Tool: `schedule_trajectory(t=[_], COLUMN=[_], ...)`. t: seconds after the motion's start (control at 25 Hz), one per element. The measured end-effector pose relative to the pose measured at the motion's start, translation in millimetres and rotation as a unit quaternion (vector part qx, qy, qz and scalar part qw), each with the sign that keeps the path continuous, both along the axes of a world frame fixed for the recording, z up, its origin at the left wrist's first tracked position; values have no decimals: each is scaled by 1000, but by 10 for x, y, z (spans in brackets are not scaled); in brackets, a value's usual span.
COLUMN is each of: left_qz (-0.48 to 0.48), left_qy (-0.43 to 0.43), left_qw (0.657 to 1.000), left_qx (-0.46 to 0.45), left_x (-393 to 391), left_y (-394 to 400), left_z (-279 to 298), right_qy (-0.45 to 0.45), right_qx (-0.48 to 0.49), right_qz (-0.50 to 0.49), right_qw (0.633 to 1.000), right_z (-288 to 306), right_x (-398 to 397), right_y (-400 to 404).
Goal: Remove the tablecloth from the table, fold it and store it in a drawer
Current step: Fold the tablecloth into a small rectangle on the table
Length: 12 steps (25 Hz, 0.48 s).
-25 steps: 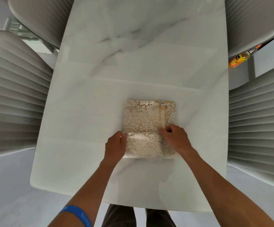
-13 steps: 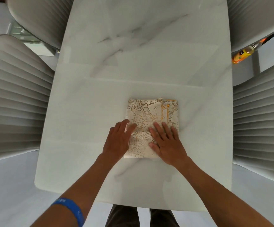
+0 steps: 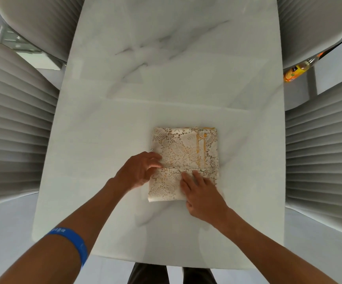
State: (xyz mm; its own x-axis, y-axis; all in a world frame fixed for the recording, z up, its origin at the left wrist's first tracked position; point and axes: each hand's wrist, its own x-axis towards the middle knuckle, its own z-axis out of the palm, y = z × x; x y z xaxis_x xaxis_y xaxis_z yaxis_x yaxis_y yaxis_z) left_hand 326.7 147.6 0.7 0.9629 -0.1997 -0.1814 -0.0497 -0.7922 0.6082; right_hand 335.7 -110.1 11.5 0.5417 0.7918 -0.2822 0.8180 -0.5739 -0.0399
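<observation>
The tablecloth (image 3: pixel 183 152), cream lace with an orange stripe, lies folded into a small rectangle on the white marble table (image 3: pixel 108 140), near the front middle. My left hand (image 3: pixel 140 171) is at the cloth's left edge, with fingers and thumb curled and pinching the edge at a crosswise fold line. My right hand (image 3: pixel 201 193) rests flat on the near right part of the cloth, fingers spread and pointing away from me. It hides the cloth's near right corner.
Ribbed grey chairs stand close on both sides: left (image 3: pixel 12 130), right (image 3: pixel 325 152), and two more at the far corners. An orange bottle (image 3: pixel 295 71) lies on the floor at the right. My legs (image 3: pixel 172 275) are at the table's front edge.
Half a second ago both hands lay flat on the cloth. Now my left hand has curled onto the left edge, and my right hand has slid back toward the near right corner.
</observation>
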Motion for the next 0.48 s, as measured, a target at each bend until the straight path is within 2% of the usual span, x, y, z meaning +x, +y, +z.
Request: schedule_trajectory(t=[0.08, 0.16, 0.24, 0.32, 0.4, 0.48], left_qz=[7, 51, 114, 165, 204, 227], left_qy=[43, 89, 148, 222, 278, 271], left_qw=[999, 990, 970, 935, 884, 865], left_qx=[-25, -94, -156, -220, -316, -355], left_x=[113, 209, 256, 247, 214, 195], left_y=[62, 126, 167, 237, 258, 230], left_z=[35, 54, 54, 12, -3, -66], right_qy=[133, 283, 370, 415, 435, 410], right_qx=[32, 34, 26, 17, 18, 64], right_qz=[-25, -83, -138, -181, -214, -226], right_qw=[990, 955, 918, 891, 875, 881], right_z=[205, 399, 521, 554, 518, 472], right_x=[300, 783, 1325, 1761, 2011, 2046], right_y=[81, 231, 399, 543, 624, 657])
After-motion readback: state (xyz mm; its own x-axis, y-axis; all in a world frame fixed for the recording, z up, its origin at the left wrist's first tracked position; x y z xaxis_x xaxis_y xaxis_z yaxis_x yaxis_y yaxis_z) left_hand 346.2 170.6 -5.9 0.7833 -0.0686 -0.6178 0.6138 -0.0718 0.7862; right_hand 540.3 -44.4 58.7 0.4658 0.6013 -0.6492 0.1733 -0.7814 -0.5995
